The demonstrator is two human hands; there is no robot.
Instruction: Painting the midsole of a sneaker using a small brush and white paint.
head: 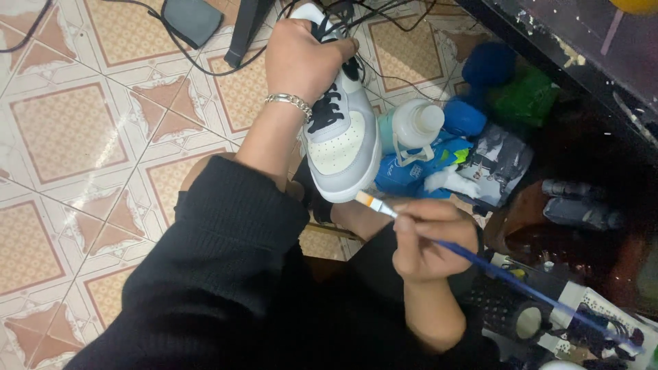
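My left hand (301,58) grips a grey and cream sneaker (343,147) with black laces, holding it from above with the toe pointing toward me. A silver chain bracelet (289,103) sits on that wrist. My right hand (428,236) pinches a flat paintbrush (373,203) with a blue handle. Its pale bristles sit just below the sneaker's toe edge, almost touching the white sole.
A white plastic bottle (415,127) stands right of the shoe among blue bags and cloths (425,168). Blue and green yarn-like bundles (510,85) lie further right beside a dark table edge (548,41). Cables and a black stand (243,31) cross the patterned tile floor (75,137).
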